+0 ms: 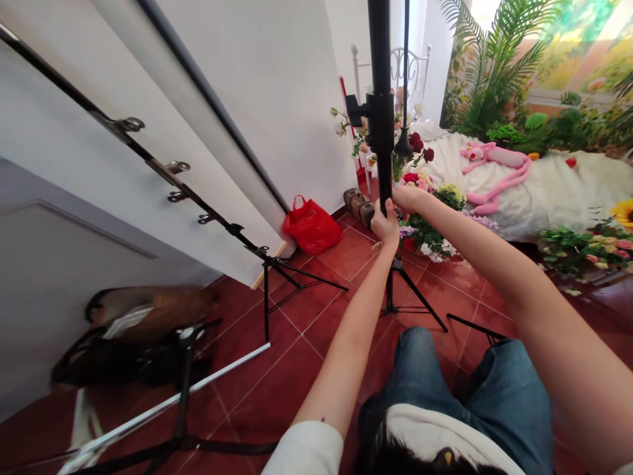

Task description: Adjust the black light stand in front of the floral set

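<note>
A black tripod light stand (380,125) rises upright in front of me, its legs spread on the tiled floor. My left hand (386,223) is closed round its lower pole, thumb pointing up. Just above and to the right, my right hand (408,199) is also closed at the pole; its fingertips are partly hidden behind it. Higher up, a collar with a black locking knob (357,111) sits on the pole. A thin black cable (406,66) with a flared end hangs beside the stand.
Left, a second stand (148,158) with clamps leans across the view. A red bag (312,225), dark bags (143,330) and a white pole (222,371) lie on the floor. Flowers (435,227) stand behind my hands, near a bed (558,191) with a pink plush toy (504,158).
</note>
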A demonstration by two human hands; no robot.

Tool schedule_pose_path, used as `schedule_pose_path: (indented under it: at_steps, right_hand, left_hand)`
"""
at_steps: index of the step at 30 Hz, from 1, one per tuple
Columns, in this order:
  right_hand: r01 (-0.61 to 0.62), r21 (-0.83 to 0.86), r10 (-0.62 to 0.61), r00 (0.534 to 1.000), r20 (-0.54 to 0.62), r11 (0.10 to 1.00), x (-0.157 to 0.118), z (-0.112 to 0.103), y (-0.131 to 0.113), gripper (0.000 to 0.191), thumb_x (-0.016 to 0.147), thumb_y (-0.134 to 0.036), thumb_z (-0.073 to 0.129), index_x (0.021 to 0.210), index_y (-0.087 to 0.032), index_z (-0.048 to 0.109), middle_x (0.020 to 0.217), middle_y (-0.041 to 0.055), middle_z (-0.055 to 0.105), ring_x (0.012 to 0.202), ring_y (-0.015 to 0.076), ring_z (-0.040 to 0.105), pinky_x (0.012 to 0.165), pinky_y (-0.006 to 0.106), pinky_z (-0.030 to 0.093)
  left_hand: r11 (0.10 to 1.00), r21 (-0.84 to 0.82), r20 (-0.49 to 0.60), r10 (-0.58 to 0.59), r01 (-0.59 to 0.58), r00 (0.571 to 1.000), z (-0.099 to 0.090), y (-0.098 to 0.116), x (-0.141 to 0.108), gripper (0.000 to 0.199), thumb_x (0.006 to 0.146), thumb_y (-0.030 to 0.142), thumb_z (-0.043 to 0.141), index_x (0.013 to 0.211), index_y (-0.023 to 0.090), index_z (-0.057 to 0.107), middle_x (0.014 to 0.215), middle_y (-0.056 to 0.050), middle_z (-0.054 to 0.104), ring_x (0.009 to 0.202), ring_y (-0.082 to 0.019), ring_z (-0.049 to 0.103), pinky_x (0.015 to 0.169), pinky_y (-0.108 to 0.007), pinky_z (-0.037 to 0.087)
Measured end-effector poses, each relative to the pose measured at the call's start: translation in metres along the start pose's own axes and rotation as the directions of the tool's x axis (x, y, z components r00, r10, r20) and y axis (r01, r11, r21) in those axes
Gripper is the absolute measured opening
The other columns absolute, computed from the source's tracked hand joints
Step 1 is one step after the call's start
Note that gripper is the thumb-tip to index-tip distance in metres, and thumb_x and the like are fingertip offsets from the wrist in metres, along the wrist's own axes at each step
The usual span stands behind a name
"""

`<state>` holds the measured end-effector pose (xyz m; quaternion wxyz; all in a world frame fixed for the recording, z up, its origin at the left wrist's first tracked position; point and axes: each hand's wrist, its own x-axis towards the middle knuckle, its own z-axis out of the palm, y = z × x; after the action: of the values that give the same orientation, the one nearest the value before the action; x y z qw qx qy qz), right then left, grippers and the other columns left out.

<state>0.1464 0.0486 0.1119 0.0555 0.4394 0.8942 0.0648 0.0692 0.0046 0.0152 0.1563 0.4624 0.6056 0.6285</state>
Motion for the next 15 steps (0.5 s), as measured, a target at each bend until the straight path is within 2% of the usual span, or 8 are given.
schedule_pose_path:
  at_steps: [2,4,9,12,15]
  right_hand:
    - [-0.002,-0.058,0.004,0.999,0.038,0.998,-0.002,-0.003,-0.002,0.046,0.061,-0.008,0.087,0.104,-0.014,0.074,0.118,0.0135,0.070,0.110,0.0293,0.067,0.090,0.037,0.053]
    - [0.033,-0.100,-0.030,0.999,0.029,0.994,-0.006,-0.004,-0.004,0.046,0.061,-0.006,0.086,0.105,-0.012,0.073,0.127,0.0158,0.065,0.119,0.0304,0.061,0.094,0.036,0.051]
    - [0.057,-0.096,-0.067,0.993,-0.101,0.994,-0.023,0.012,-0.003,0.026,0.077,-0.010,0.073,0.103,-0.009,0.070,0.115,0.0165,0.069,0.116,0.0299,0.059,0.097,0.037,0.044]
    - [-0.021,-0.047,0.009,0.970,-0.244,0.999,-0.036,0.036,-0.007,0.024,0.085,-0.013,0.061,0.108,-0.008,0.067,0.110,0.0171,0.069,0.111,0.0288,0.059,0.091,0.035,0.042]
    - [-0.177,0.017,0.173,0.933,-0.317,0.984,-0.046,0.057,-0.016,0.026,0.091,-0.016,0.050,0.112,-0.008,0.064,0.107,0.0178,0.068,0.103,0.0274,0.059,0.079,0.033,0.041]
  left_hand:
    - [1.000,-0.004,-0.001,-0.005,0.005,1.000,0.001,0.000,0.001,0.053,0.099,0.060,0.034,0.101,0.021,0.069,0.071,-0.003,0.071,0.072,-0.017,0.069,0.070,-0.025,0.042]
    - [1.000,-0.006,-0.001,-0.007,0.007,1.000,0.001,-0.001,0.001,0.054,0.099,0.061,0.033,0.101,0.021,0.069,0.070,-0.003,0.070,0.072,-0.017,0.069,0.070,-0.025,0.042]
    - [1.000,-0.001,-0.004,0.004,-0.004,1.000,0.001,-0.001,0.000,0.056,0.099,0.062,0.030,0.098,0.021,0.069,0.069,-0.003,0.069,0.074,-0.019,0.069,0.071,-0.026,0.043]
    - [1.000,-0.002,-0.005,-0.003,0.003,1.000,0.002,-0.003,0.000,0.053,0.099,0.060,0.033,0.092,0.021,0.068,0.069,-0.003,0.069,0.071,-0.018,0.068,0.071,-0.026,0.043]
    - [1.000,-0.007,0.004,-0.005,0.005,1.000,0.003,-0.004,0.001,0.048,0.099,0.057,0.036,0.091,0.021,0.067,0.068,-0.002,0.068,0.071,-0.017,0.068,0.072,-0.025,0.044]
